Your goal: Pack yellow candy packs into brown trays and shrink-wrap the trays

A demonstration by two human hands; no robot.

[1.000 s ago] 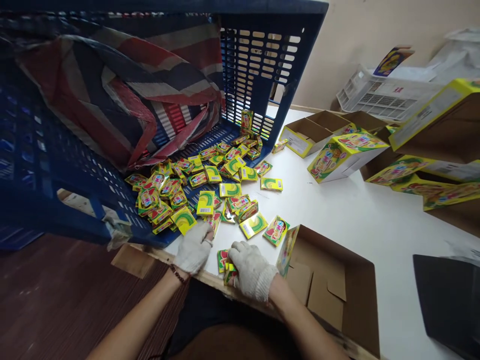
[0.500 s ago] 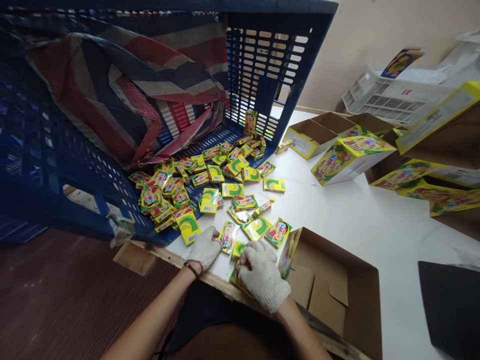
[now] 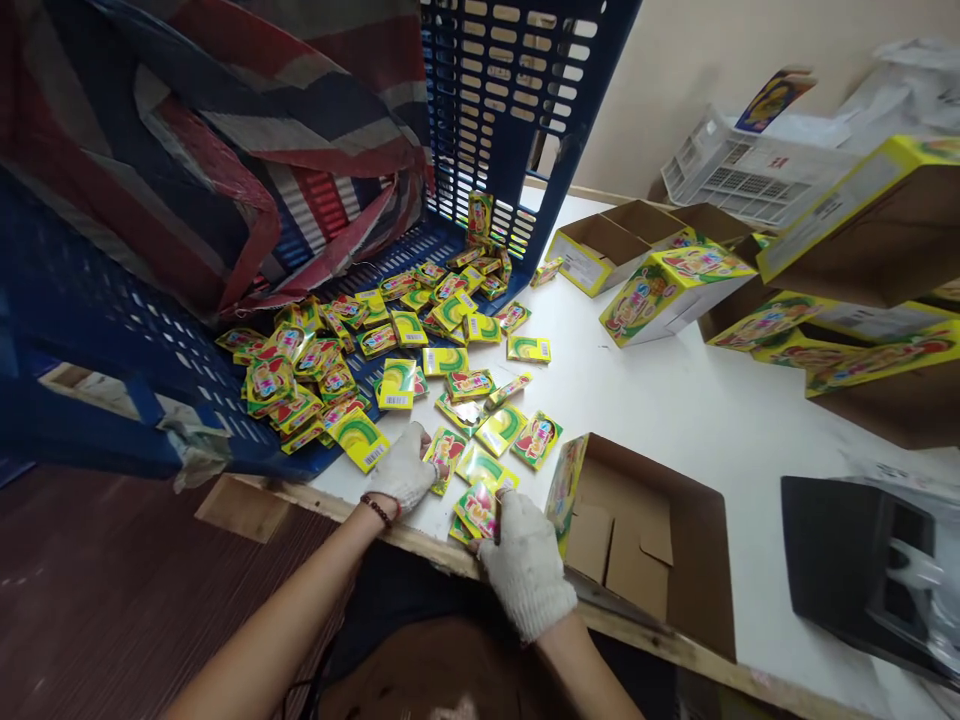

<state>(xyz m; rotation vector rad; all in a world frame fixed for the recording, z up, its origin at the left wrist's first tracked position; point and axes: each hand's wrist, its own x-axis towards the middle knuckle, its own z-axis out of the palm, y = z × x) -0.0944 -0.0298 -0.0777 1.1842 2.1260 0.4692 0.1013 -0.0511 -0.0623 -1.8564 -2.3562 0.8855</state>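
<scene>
Small yellow-and-green candy boxes with a fruit print lie in a loose pile, from the floor of the tipped blue crate [image 3: 487, 110] out onto the white table [image 3: 585, 385]. My left hand [image 3: 405, 468], in a white knit glove, has its thumb and fingers at the left edge of one candy box [image 3: 445, 458]. My right hand [image 3: 525, 560], gloved the same way, grips another candy box [image 3: 478, 510] by its right side, close to the table's front edge. Under that one, part of a further box shows. Just right of my right hand stands an open brown carton [image 3: 637, 540].
Striped red, white and blue sheeting [image 3: 300, 130] lines the crate. More printed display cartons [image 3: 675, 285] stand at the back right, before a white plastic basket [image 3: 757, 165]. A black device [image 3: 832, 550] sits at the right. The wooden table edge [image 3: 427, 555] runs along the front.
The view has shifted, so the scene sits further left and higher. My right hand, earlier over the boxes, now holds one from its right side, printed face showing. My left hand stays at its box.
</scene>
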